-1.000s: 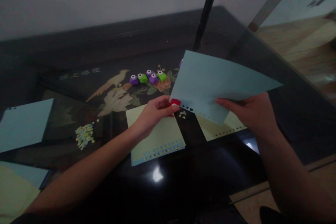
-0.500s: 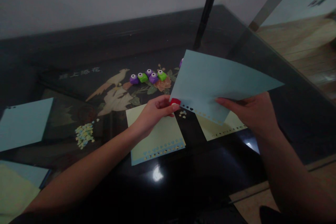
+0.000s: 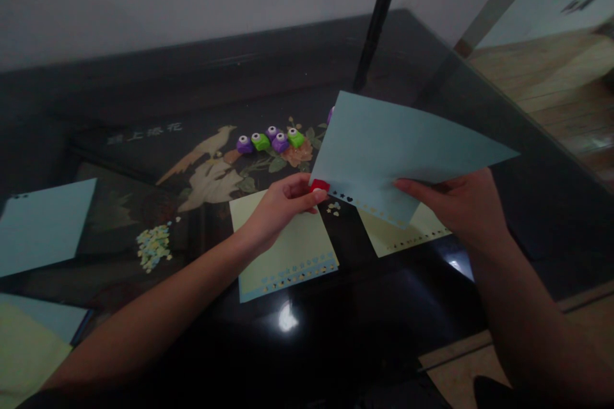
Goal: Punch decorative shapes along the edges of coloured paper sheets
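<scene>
My left hand (image 3: 292, 201) grips a small red craft punch (image 3: 320, 186), thumb pressed on it, at the lower left corner of a light blue paper sheet (image 3: 378, 134). My right hand (image 3: 455, 201) pinches that sheet along its near edge, thumb on top. Small star and heart holes run along the sheet's lower edge from the punch to the right. Beneath my left hand lies a pale yellow sheet (image 3: 292, 236) over a blue one, its near edge cut with rows of shapes. Another yellow sheet (image 3: 388, 236) with punched holes lies partly hidden under the blue sheet.
Several purple and green punches (image 3: 271, 139) stand toward the back of the glossy dark table (image 3: 201, 83). A heap of paper cutouts (image 3: 154, 246) lies left, with a few cutouts (image 3: 334, 208) near the punch. More blue sheets (image 3: 48, 223) lie far left. A black pole (image 3: 381, 13) rises behind.
Almost nothing differs. Both hands, the red punch and the blue sheet keep their places.
</scene>
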{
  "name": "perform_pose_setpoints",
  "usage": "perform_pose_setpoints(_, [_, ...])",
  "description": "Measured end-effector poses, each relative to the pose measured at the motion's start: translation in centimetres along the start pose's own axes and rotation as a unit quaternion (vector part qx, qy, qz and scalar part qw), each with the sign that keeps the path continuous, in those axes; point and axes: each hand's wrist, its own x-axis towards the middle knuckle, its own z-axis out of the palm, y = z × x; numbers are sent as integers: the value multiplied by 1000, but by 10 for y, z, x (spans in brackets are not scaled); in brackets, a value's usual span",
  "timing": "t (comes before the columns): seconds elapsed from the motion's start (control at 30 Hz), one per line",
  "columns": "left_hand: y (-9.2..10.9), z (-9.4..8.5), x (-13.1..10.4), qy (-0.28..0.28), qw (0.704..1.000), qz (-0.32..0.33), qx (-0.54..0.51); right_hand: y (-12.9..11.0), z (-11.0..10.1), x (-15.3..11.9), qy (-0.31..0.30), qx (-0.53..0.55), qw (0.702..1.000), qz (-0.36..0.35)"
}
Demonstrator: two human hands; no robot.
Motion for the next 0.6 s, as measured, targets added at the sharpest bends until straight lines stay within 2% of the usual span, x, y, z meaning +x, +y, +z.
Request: perform_pose_setpoints(0.6, [-1,0,1,8,1000,5,-4,-3,-1,-1,4,-11,1000,-18])
